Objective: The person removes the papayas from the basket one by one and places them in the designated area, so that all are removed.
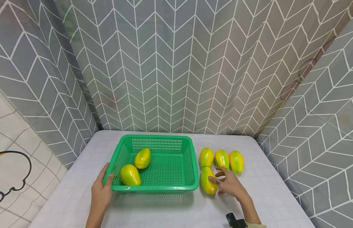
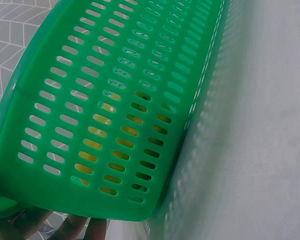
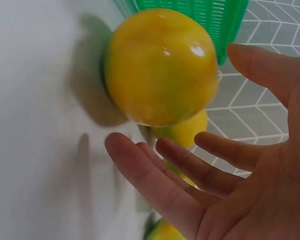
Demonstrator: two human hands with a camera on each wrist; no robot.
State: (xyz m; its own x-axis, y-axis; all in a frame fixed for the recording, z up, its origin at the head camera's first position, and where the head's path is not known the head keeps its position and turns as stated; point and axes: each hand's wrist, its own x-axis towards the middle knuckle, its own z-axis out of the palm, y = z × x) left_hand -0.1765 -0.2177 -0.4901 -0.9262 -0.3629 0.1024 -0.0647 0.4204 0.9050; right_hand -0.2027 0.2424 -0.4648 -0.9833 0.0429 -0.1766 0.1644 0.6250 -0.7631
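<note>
A green plastic basket [image 1: 155,189] with slotted sides stands on the table, and two yellow-green mangoes [image 1: 130,175] lie in its left half. My left hand [image 1: 101,191] grips the basket's left rim near the front corner; in the left wrist view its fingers [image 2: 70,229] show past the rim. To the right of the basket, my right hand [image 1: 230,184] is beside the nearest loose mango [image 1: 208,182]. In the right wrist view its fingers [image 3: 165,190] and thumb are spread around that mango [image 3: 162,67], with a gap between.
Three more mangoes [image 1: 221,159] form a row behind the nearest one, right of the basket. The white-covered table [image 1: 153,215] is bounded by patterned grey curtains [image 1: 165,79] at the back and sides. A dark device [image 1: 235,220] is on the right wrist.
</note>
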